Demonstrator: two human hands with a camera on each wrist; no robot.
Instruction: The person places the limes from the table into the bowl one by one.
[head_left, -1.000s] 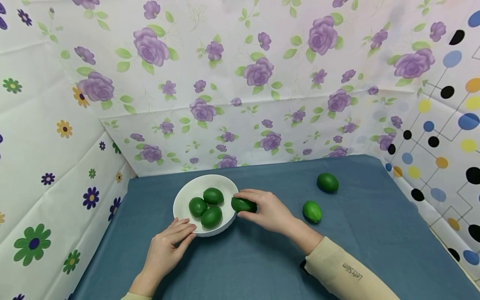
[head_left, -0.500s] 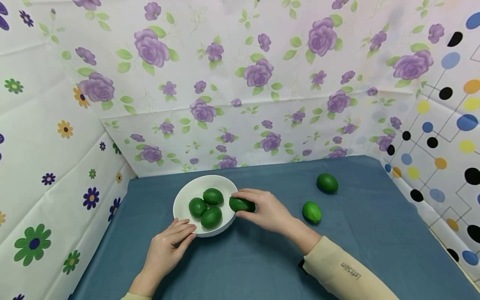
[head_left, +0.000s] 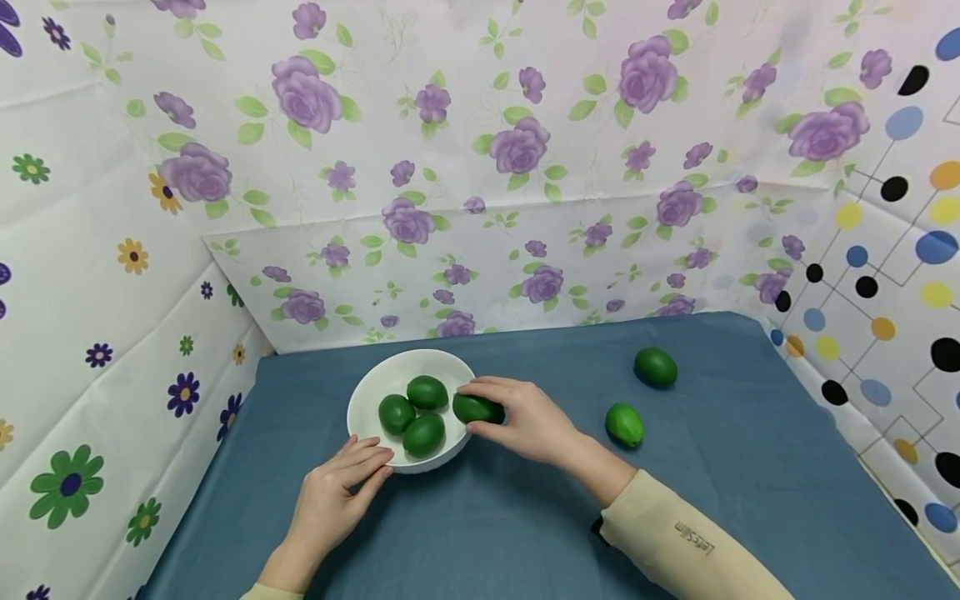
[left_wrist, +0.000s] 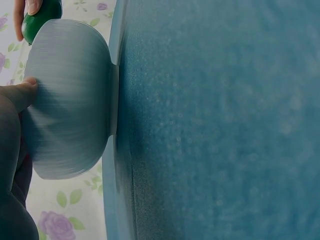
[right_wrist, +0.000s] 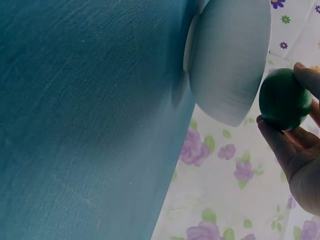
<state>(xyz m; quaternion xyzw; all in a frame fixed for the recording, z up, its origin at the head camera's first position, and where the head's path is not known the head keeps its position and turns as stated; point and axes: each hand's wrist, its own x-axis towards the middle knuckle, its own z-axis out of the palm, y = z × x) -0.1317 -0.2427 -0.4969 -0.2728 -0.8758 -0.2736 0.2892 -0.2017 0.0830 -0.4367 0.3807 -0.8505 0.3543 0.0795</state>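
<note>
A white bowl (head_left: 372, 385) holds several green limes (head_left: 423, 435). My left hand (head_left: 335, 492) grips the bowl's near-left rim, with the thumb on its outer wall. That thumb shows against the bowl wall (left_wrist: 70, 100) in the left wrist view. At the bowl's right side, my right hand (head_left: 527, 422) holds another lime (head_left: 477, 409) between thumb and fingers, overlapping the rim in the head view. In the right wrist view this lime (right_wrist: 284, 99) appears just beyond the rim, with fingertips on two sides of it.
Two more limes lie on the blue cloth (head_left: 540, 533) to the right: a brighter one (head_left: 624, 425) near my right forearm and a darker one (head_left: 656, 367) farther back. A flowered sheet (head_left: 480, 275) hangs behind, with patterned sheets on both sides.
My right hand has shifted slightly left with its lime, which now overlaps the bowl more. The left hand and the bowl have stayed in place.
</note>
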